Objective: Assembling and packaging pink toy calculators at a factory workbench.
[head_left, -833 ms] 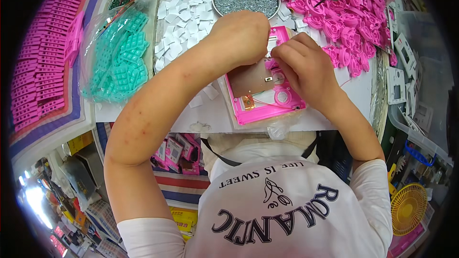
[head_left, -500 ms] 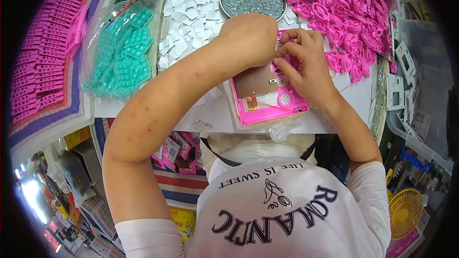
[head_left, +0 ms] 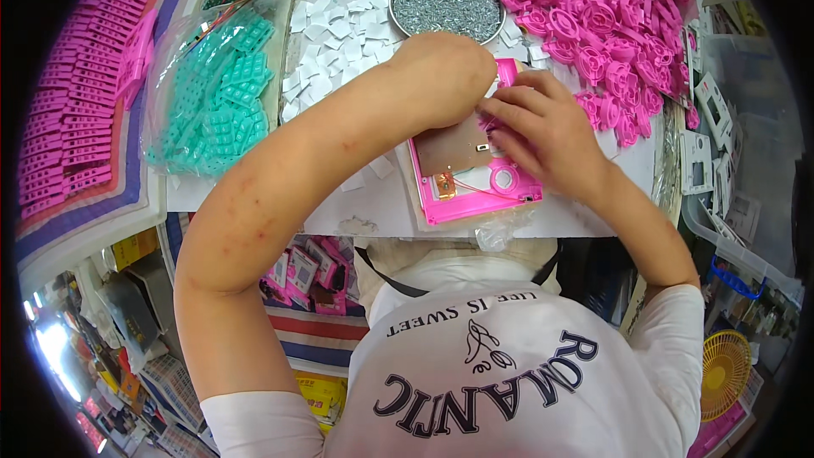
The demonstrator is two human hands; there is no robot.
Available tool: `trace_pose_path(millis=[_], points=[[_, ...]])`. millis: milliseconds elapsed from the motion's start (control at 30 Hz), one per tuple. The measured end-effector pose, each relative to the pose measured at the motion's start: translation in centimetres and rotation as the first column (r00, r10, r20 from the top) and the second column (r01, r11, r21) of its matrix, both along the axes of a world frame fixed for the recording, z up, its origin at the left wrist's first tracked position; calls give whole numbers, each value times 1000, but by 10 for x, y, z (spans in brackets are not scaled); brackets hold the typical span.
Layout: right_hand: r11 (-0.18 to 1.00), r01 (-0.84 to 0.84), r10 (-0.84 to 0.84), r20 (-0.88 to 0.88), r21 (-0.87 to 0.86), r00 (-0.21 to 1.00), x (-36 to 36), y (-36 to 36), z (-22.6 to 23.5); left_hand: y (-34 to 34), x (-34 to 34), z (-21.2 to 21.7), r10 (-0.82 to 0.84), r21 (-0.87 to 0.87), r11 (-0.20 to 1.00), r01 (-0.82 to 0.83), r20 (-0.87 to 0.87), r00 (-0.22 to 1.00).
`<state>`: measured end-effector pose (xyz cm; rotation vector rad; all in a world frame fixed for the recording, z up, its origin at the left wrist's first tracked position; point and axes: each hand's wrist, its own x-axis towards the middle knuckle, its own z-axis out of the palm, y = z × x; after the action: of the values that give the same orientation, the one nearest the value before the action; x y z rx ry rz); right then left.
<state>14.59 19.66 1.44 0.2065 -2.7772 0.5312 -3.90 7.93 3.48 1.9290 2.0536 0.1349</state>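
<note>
A pink plastic casing [head_left: 471, 207] lies on the table before me, with a brown circuit board [head_left: 448, 153] inside it. Near the board's lower edge sit a small copper-coloured piece [head_left: 445, 185] and thin red wires. My left hand [head_left: 454, 76] is bent over the casing's upper left part, back upward; its fingers are hidden beneath it. From the right, my right hand [head_left: 547, 131] reaches over the casing with bent fingers held together, tips close to the left hand. What lies between those fingertips cannot be made out.
Behind my hands stands a round tray of small screws [head_left: 449, 2]. White square pieces [head_left: 343, 38] are scattered left of it, beside a clear bag of teal keypads [head_left: 233, 93]. Pink ring-shaped parts [head_left: 606, 34] are heaped at right. Stacked pink parts [head_left: 80, 93] fill the far left.
My right hand has turned and moved slightly down and right, its fingers closer together. My left hand has lowered a little, and more of the casing's upper edge shows.
</note>
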Motion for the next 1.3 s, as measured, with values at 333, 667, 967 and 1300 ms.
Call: trace_pose_path(millis=[333,667,967,1300], points=[[969,108,-124,59,221,991,11,-35,13,-15,-14,5,391,239,794,-558,502,772],[989,136,-143,-147,-58,979,-1,-7,-2,-36,-1,-32,314,482,815,-322,100,944],[995,69,-45,-271,77,961,-65,13,-12,-41,2,-40,305,583,733,-349,177,936],[998,17,10,-408,64,913,-63,11,-7,-50,11,-33,336,601,700,-386,200,920]])
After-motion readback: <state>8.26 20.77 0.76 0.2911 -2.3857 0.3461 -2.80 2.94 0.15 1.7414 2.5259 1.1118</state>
